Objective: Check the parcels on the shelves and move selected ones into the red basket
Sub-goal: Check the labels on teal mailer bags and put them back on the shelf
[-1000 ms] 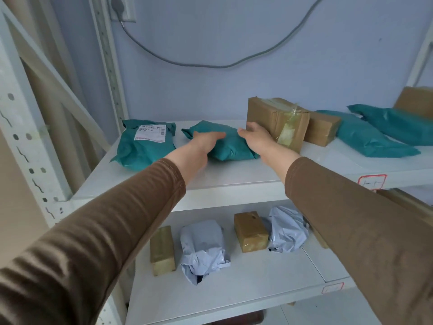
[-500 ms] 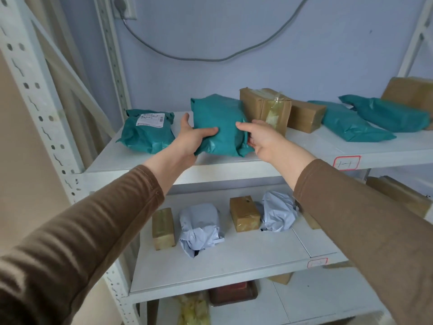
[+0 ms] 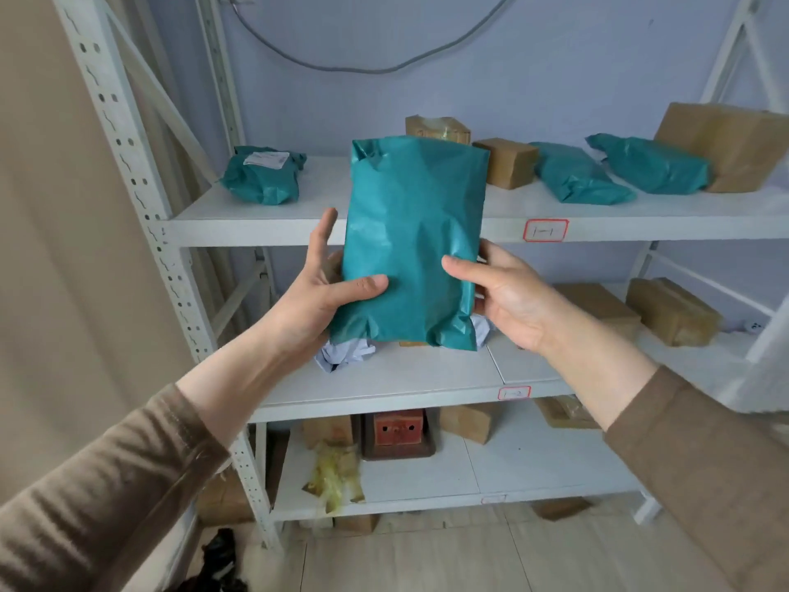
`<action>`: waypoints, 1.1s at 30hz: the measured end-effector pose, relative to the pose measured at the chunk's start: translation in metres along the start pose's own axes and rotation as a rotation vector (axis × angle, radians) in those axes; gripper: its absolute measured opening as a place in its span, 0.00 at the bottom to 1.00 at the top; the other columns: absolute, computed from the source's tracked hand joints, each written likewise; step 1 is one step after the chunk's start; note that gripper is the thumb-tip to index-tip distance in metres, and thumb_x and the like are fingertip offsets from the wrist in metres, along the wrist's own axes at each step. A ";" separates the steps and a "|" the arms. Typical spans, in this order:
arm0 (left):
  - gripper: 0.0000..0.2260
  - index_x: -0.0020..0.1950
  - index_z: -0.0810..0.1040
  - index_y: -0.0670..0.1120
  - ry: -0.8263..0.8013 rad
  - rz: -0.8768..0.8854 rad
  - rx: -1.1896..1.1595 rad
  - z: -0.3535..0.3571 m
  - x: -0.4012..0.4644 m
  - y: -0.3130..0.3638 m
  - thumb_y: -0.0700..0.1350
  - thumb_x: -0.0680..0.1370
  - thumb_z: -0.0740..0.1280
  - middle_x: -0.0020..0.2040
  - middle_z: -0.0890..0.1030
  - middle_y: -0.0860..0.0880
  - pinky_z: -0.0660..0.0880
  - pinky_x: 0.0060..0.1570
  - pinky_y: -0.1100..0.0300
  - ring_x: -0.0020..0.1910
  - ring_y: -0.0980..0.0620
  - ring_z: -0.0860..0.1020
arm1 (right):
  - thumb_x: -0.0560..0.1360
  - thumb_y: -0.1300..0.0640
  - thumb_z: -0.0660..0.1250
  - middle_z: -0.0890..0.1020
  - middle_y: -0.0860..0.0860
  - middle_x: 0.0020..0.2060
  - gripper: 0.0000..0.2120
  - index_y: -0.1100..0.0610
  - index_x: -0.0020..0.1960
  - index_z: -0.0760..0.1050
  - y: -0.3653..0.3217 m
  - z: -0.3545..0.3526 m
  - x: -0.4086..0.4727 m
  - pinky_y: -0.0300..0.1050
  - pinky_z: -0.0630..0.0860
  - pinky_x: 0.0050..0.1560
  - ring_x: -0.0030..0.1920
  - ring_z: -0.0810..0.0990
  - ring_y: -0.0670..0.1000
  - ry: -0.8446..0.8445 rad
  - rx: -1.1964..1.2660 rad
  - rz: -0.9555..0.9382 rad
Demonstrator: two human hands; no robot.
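Sleeves of brown fabric frame the view at lower left and lower right, and from them both forearms reach forward to a teal poly mailer point(image 3: 412, 245) that is now held upright in mid-air in front of the shelving. A second ago this parcel lay flat on the top shelf point(image 3: 427, 226) beside the taped cardboard box point(image 3: 437, 129); half a second ago it was tipped up on edge there; it has since been lifted clear and drawn toward the person. The left hand point(image 3: 322, 288) grips its lower left edge, thumb pressed across the front and fingers spread behind; the right hand point(image 3: 497, 288) pinches the lower right edge, thumb on the front and fingers hidden behind. The face turned to the camera is plain and shows no label, so the inspection is judged to be under way but undecided: a flip to the other side is probably needed. Behind the parcel, on the middle shelf point(image 3: 384, 403), a crumpled white mailer point(image 3: 346, 354) shows partly. Farther back, the top shelf keeps a labelled teal mailer point(image 3: 264, 175) at left, small brown boxes, and two more teal mailers point(image 3: 580, 175) toward the right, all as they were. A red shelf tag point(image 3: 545, 230) marks the shelf edge. The red basket is not identifiable in view, so the drop-off place cannot be stated.
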State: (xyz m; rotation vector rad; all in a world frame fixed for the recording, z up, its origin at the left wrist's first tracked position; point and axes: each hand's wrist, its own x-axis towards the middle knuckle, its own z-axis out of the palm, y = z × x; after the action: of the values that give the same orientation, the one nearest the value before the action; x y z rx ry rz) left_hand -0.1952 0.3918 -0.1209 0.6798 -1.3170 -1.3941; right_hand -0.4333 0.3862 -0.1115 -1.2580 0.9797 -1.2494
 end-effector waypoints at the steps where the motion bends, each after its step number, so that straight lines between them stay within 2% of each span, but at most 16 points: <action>1: 0.50 0.83 0.51 0.65 -0.016 -0.026 -0.026 0.003 -0.013 -0.005 0.34 0.74 0.76 0.71 0.81 0.49 0.80 0.64 0.45 0.68 0.45 0.82 | 0.77 0.61 0.73 0.85 0.51 0.63 0.22 0.53 0.70 0.75 0.005 -0.005 -0.016 0.47 0.81 0.56 0.60 0.85 0.52 -0.018 -0.014 -0.009; 3: 0.46 0.82 0.58 0.61 -0.041 -0.090 -0.051 0.008 -0.034 -0.013 0.38 0.73 0.78 0.70 0.82 0.48 0.78 0.67 0.46 0.68 0.45 0.81 | 0.76 0.63 0.73 0.85 0.49 0.62 0.24 0.52 0.70 0.74 0.016 -0.012 -0.042 0.42 0.80 0.55 0.61 0.84 0.49 -0.066 -0.076 -0.032; 7: 0.27 0.75 0.72 0.47 -0.125 -0.166 0.054 0.020 -0.057 -0.027 0.40 0.76 0.74 0.68 0.83 0.48 0.81 0.64 0.53 0.67 0.46 0.82 | 0.76 0.62 0.75 0.83 0.45 0.65 0.27 0.50 0.72 0.73 0.033 -0.021 -0.067 0.50 0.76 0.68 0.66 0.81 0.47 -0.103 -0.209 -0.043; 9: 0.24 0.70 0.78 0.43 -0.095 -0.173 0.096 0.023 -0.058 -0.034 0.39 0.75 0.76 0.65 0.85 0.46 0.81 0.63 0.53 0.66 0.44 0.82 | 0.78 0.63 0.73 0.83 0.46 0.66 0.26 0.50 0.73 0.73 0.038 -0.024 -0.070 0.51 0.76 0.68 0.67 0.81 0.49 -0.087 -0.242 -0.046; 12: 0.24 0.67 0.80 0.42 0.002 -0.088 0.212 0.024 -0.056 -0.043 0.40 0.72 0.78 0.62 0.87 0.48 0.81 0.63 0.50 0.63 0.44 0.84 | 0.80 0.66 0.67 0.83 0.48 0.66 0.26 0.49 0.75 0.72 0.043 -0.033 -0.070 0.51 0.76 0.68 0.67 0.81 0.52 -0.020 -0.229 -0.033; 15: 0.19 0.63 0.80 0.50 0.059 0.245 0.677 0.020 -0.053 -0.045 0.39 0.75 0.79 0.58 0.86 0.58 0.81 0.62 0.52 0.61 0.52 0.84 | 0.82 0.65 0.62 0.81 0.54 0.68 0.20 0.55 0.73 0.74 0.047 -0.050 -0.069 0.54 0.74 0.70 0.68 0.80 0.57 0.053 -0.050 0.098; 17: 0.22 0.69 0.79 0.49 -0.003 0.631 1.168 0.010 -0.048 -0.048 0.39 0.76 0.78 0.64 0.83 0.53 0.79 0.64 0.46 0.64 0.48 0.80 | 0.86 0.57 0.58 0.80 0.58 0.69 0.17 0.57 0.72 0.74 0.046 -0.061 -0.072 0.57 0.78 0.66 0.66 0.81 0.59 -0.003 0.184 0.235; 19: 0.22 0.72 0.79 0.44 -0.106 0.925 1.492 0.003 -0.043 -0.046 0.41 0.79 0.75 0.69 0.81 0.45 0.77 0.66 0.46 0.67 0.42 0.79 | 0.86 0.43 0.55 0.81 0.56 0.68 0.24 0.55 0.75 0.74 0.046 -0.069 -0.075 0.54 0.83 0.59 0.63 0.83 0.57 -0.102 0.296 0.356; 20: 0.20 0.73 0.79 0.44 -0.158 1.022 1.575 0.002 -0.042 -0.045 0.41 0.81 0.73 0.70 0.80 0.43 0.76 0.67 0.46 0.69 0.40 0.78 | 0.84 0.35 0.54 0.81 0.54 0.68 0.30 0.54 0.75 0.73 0.046 -0.071 -0.076 0.53 0.82 0.59 0.63 0.82 0.57 -0.157 0.287 0.393; 21: 0.19 0.74 0.79 0.45 -0.210 1.094 1.629 0.001 -0.041 -0.045 0.41 0.82 0.72 0.71 0.80 0.43 0.75 0.68 0.46 0.70 0.39 0.78 | 0.81 0.30 0.51 0.80 0.54 0.69 0.35 0.54 0.75 0.73 0.047 -0.072 -0.075 0.54 0.78 0.64 0.66 0.81 0.58 -0.217 0.255 0.410; 23: 0.18 0.74 0.78 0.46 -0.302 1.195 1.695 0.001 -0.040 -0.049 0.41 0.84 0.70 0.72 0.79 0.42 0.74 0.70 0.45 0.72 0.40 0.77 | 0.79 0.27 0.49 0.78 0.56 0.72 0.39 0.54 0.76 0.71 0.049 -0.070 -0.076 0.58 0.70 0.73 0.72 0.76 0.58 -0.325 0.185 0.396; 25: 0.18 0.75 0.78 0.47 -0.327 1.259 1.729 0.002 -0.039 -0.055 0.42 0.84 0.70 0.73 0.78 0.43 0.72 0.72 0.44 0.73 0.41 0.77 | 0.79 0.34 0.59 0.79 0.56 0.71 0.33 0.53 0.77 0.70 0.048 -0.063 -0.080 0.58 0.70 0.73 0.72 0.77 0.57 -0.368 0.097 0.350; 27: 0.19 0.75 0.77 0.47 -0.293 1.277 1.714 0.002 -0.035 -0.060 0.43 0.83 0.71 0.74 0.78 0.43 0.71 0.74 0.44 0.73 0.41 0.76 | 0.76 0.49 0.70 0.83 0.54 0.66 0.28 0.51 0.75 0.71 0.050 -0.055 -0.083 0.53 0.76 0.67 0.67 0.81 0.55 -0.327 0.013 0.308; 29: 0.21 0.76 0.75 0.47 -0.253 1.249 1.698 0.000 -0.030 -0.067 0.43 0.83 0.71 0.75 0.76 0.43 0.69 0.76 0.43 0.76 0.42 0.74 | 0.73 0.61 0.73 0.85 0.52 0.63 0.29 0.50 0.73 0.72 0.054 -0.048 -0.082 0.48 0.79 0.63 0.64 0.83 0.53 -0.279 -0.019 0.235; 31: 0.26 0.80 0.69 0.48 -0.152 1.150 1.677 -0.005 -0.025 -0.075 0.43 0.83 0.70 0.80 0.70 0.43 0.61 0.80 0.41 0.80 0.42 0.67 | 0.73 0.65 0.74 0.85 0.52 0.62 0.29 0.50 0.71 0.73 0.058 -0.043 -0.079 0.51 0.77 0.68 0.64 0.83 0.54 -0.219 -0.031 0.171; 33: 0.35 0.84 0.59 0.47 0.030 0.924 1.574 -0.008 -0.020 -0.084 0.39 0.80 0.72 0.84 0.59 0.43 0.51 0.82 0.38 0.84 0.41 0.55 | 0.73 0.66 0.76 0.86 0.50 0.62 0.30 0.48 0.71 0.72 0.062 -0.042 -0.073 0.57 0.74 0.72 0.64 0.83 0.54 -0.123 -0.066 0.126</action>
State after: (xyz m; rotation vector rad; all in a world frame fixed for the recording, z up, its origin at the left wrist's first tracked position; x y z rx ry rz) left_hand -0.2078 0.3945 -0.2066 0.8203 -2.1610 0.5992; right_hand -0.4755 0.4466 -0.1858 -1.2879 1.0017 -1.0372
